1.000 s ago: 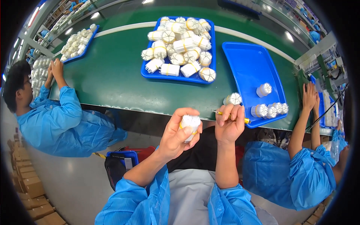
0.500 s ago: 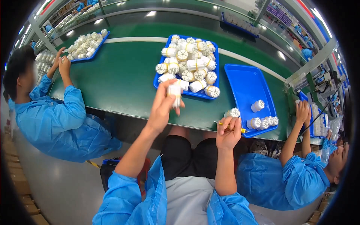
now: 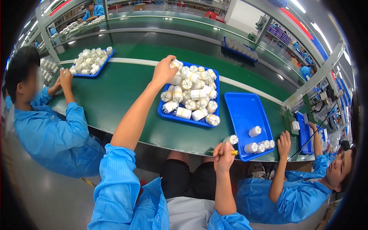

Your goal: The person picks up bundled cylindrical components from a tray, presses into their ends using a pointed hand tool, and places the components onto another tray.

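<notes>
At the far left corner of a heaped blue tray (image 3: 164,110), my left hand (image 3: 165,71) has its fingers closed on a white cylindrical part (image 3: 176,63). The heap is made of similar white cylinders (image 3: 198,94), many with a yellow band and spoke-like lines on the end. Near the table's front edge, my right hand (image 3: 223,158) is closed round a thin yellow pen-like tool (image 3: 233,152). One white cylinder (image 3: 231,140) sits just beyond those fingers, beside a second blue tray (image 3: 245,111). Several white cylinders (image 3: 262,146) stand in that tray's near end.
A co-worker (image 3: 50,103) sits at the left by another filled blue tray (image 3: 100,69). At the right, another co-worker (image 3: 291,184) reaches over the green table (image 3: 126,84), near a further blue tray (image 3: 304,132). A tray of pale parts (image 3: 240,49) lies farther back.
My left hand has moved from the table's front to the heaped tray's far left corner. My right hand keeps the yellow tool. The view has tilted up; the right co-worker's hands have moved apart.
</notes>
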### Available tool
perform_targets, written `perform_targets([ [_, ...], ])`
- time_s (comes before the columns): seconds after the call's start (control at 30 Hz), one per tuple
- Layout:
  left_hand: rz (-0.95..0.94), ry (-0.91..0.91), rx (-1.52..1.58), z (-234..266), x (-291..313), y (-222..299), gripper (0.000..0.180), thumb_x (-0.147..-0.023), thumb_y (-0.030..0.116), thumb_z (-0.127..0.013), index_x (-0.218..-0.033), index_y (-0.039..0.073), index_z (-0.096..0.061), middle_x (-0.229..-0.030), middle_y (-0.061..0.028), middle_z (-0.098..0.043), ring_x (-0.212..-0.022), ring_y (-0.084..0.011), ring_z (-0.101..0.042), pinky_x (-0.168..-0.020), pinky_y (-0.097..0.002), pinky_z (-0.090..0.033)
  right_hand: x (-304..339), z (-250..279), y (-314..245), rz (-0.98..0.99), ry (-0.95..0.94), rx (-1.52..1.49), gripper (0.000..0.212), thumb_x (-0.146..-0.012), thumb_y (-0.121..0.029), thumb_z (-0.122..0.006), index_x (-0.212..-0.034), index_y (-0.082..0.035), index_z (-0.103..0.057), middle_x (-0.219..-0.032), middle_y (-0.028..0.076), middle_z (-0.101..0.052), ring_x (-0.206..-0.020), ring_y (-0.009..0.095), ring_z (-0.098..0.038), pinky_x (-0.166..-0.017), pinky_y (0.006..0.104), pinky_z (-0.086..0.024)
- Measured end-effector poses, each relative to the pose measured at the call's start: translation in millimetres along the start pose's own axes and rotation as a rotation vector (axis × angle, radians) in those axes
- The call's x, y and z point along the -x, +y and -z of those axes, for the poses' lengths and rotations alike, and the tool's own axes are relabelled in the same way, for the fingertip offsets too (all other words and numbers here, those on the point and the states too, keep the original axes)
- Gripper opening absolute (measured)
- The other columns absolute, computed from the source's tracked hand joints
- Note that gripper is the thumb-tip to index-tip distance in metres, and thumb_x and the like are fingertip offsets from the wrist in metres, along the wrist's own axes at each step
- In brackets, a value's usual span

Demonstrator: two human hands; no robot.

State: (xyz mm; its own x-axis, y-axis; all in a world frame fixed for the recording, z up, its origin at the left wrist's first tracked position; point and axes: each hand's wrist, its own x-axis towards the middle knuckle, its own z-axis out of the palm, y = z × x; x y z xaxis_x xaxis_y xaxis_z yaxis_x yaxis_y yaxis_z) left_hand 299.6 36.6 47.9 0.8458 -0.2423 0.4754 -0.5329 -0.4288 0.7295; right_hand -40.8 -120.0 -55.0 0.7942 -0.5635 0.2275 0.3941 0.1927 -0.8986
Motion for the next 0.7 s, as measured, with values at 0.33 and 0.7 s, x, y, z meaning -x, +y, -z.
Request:
perform_targets([
  [0.33,-0.26,-0.311,-0.044,-35,-51,7,0.041,-0.078,0.02,-0.07,-0.119,0.013,-0.068,-0.116,-0.0149,-0.069,-0.108,-0.0341,-0.064,-0.095,-0.0417,-0.05,-2,-7,2,-0.043,-0.027,0.167,0.045,-0.103,-0.033,-0.046,-0.065,-0.008,-0.044,-0.059,0.01,-0.056,-0.045,0.008,-0.037,-0.042,0.0227,-0.027],
  [0.7,-0.207,-0.44,-0.313,-40,-63,25,0.04,-0.075,0.019,-0.071,-0.114,0.016,-0.072,-0.116,-0.0119,-0.07,-0.106,-0.0304,-0.065,-0.094,-0.0395,-0.051,-3,-4,1,-0.047,-0.038,0.187,0.045,-0.103,-0.033,-0.047,-0.066,-0.007,-0.044,-0.061,0.013,-0.056,-0.045,0.008,-0.036,-0.044,0.0219,-0.028],
])
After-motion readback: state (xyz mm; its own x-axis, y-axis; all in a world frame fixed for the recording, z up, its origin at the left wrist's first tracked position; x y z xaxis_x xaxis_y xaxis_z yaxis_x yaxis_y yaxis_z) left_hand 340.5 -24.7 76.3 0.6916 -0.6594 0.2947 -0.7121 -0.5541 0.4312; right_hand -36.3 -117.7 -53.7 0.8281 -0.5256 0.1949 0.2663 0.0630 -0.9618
